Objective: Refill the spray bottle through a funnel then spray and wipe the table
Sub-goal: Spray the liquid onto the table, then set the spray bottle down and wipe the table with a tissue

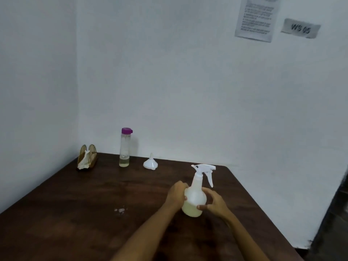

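Note:
A translucent white spray bottle stands upright on the dark wooden table, its trigger head screwed on and pale yellowish liquid in its lower part. My left hand grips the bottle's left side. My right hand touches its right side, thumb on the front and fingers spread. A small white funnel lies mouth down near the table's far edge. A clear bottle with a purple cap stands left of the funnel, with a little liquid at its bottom.
A gold wire napkin holder with a crumpled white tissue sits in the far left corner. Small wet spots mark the table left of my arms. White walls close off the back and left; the table's right edge runs diagonally.

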A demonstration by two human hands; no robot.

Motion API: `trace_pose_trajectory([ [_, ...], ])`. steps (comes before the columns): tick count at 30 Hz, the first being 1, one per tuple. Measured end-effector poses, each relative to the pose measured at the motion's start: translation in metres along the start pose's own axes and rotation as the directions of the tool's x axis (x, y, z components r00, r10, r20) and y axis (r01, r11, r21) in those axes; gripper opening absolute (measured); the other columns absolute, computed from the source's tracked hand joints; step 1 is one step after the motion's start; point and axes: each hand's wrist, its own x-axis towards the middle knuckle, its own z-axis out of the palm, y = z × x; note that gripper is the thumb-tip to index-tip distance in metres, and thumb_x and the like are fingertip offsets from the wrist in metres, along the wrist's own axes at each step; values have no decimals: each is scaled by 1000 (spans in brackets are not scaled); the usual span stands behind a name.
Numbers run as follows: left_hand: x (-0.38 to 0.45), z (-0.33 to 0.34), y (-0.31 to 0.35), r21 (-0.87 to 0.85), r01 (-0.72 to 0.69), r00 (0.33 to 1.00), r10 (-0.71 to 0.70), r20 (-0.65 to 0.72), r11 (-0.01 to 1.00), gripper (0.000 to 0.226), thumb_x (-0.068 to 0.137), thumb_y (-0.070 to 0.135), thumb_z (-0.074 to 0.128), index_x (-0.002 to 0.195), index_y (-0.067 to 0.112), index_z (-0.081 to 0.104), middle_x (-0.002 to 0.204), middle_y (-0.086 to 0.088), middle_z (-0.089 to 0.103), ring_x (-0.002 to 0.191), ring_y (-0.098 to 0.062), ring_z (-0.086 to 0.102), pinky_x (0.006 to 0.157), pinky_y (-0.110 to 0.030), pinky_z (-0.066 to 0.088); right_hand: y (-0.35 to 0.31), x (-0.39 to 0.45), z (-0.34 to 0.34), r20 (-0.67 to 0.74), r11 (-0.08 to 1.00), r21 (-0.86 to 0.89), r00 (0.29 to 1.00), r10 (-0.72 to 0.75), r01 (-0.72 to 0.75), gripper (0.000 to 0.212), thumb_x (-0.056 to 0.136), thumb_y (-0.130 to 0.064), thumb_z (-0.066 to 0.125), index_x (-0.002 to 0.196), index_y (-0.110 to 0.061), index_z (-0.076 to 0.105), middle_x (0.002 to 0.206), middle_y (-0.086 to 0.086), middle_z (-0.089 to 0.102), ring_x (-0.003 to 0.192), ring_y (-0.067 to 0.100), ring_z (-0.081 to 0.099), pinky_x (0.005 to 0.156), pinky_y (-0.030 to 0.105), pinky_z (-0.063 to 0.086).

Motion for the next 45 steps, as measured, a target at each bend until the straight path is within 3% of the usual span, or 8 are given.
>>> trace_pose_trajectory([
  [7, 70, 21, -17, -175, 55, 991, -74, -108, 983, 39, 88, 13, 60, 127, 8, 57, 128, -8, 58, 118, -20, 55, 98, -30, 47, 2, 80, 21, -139, 1000, -18, 990, -17, 14, 75, 71, -30, 81, 135, -11, 46, 128, 5, 56, 117, 22, 54, 96, 31, 46],
  [15, 197, 26, -38, 1, 165, 978, -164, -131, 986, 45, 94, 38, 51, 130, 11, 49, 132, -9, 48, 125, -27, 43, 98, -39, 41, -3, 202, 38, -376, 987, -122, 925, 49, -102, 33, 80, -31, 57, 106, -11, 62, 107, 9, 64, 100, 27, 61, 81, 40, 54],
  [25, 291, 32, -62, 27, 142, 981, -137, -140, 990, 44, 93, 32, 56, 129, 7, 50, 128, -12, 55, 121, -29, 50, 97, -41, 44, 18, 292, 36, -429, 961, -227, 902, 44, -155, 40, 81, -30, 58, 111, -4, 56, 112, 14, 58, 108, 32, 54, 84, 41, 51],
  [30, 299, 29, -68, 56, 123, 989, -118, -91, 991, 49, 92, 32, 56, 134, 8, 46, 133, -11, 53, 123, -29, 49, 100, -39, 42, 24, 298, 41, -424, 950, -258, 904, 53, -177, 50, 80, -34, 63, 120, -5, 52, 119, 13, 55, 113, 31, 51, 88, 43, 50],
  [35, 291, 14, -53, 142, 154, 988, -152, -22, 978, 49, 93, 31, 55, 133, 6, 41, 133, -14, 50, 125, -31, 44, 99, -41, 42, 25, 286, 19, -198, 926, -354, 978, 64, -132, 72, 80, -39, 70, 136, -6, 38, 131, 16, 49, 123, 33, 45, 98, 41, 45],
  [38, 259, 5, -55, 106, 168, 985, -164, -53, 980, 56, 94, 33, 53, 139, 7, 33, 139, -14, 44, 131, -32, 40, 101, -42, 40, 14, 257, 13, -330, 984, -163, 944, 12, -69, 62, 83, -32, 69, 132, -2, 44, 129, 18, 54, 122, 34, 49, 100, 40, 43],
  [41, 213, -12, -85, 130, 221, 975, -218, -32, 967, 50, 95, 36, 51, 133, 6, 43, 138, -13, 47, 130, -29, 44, 104, -39, 41, -3, 221, 27, -425, 991, 56, 895, 133, -120, 50, 86, -29, 65, 126, -2, 52, 126, 18, 58, 116, 31, 54, 92, 33, 44],
  [45, 138, -62, -140, 235, 404, 913, -406, -39, 884, 50, 94, 36, 53, 136, 11, 43, 141, -9, 46, 131, -24, 45, 105, -32, 39, -40, 183, 58, -341, 991, -4, 931, 127, -137, 35, 87, -28, 64, 112, -2, 63, 116, 15, 64, 108, 27, 60, 87, 29, 46],
])
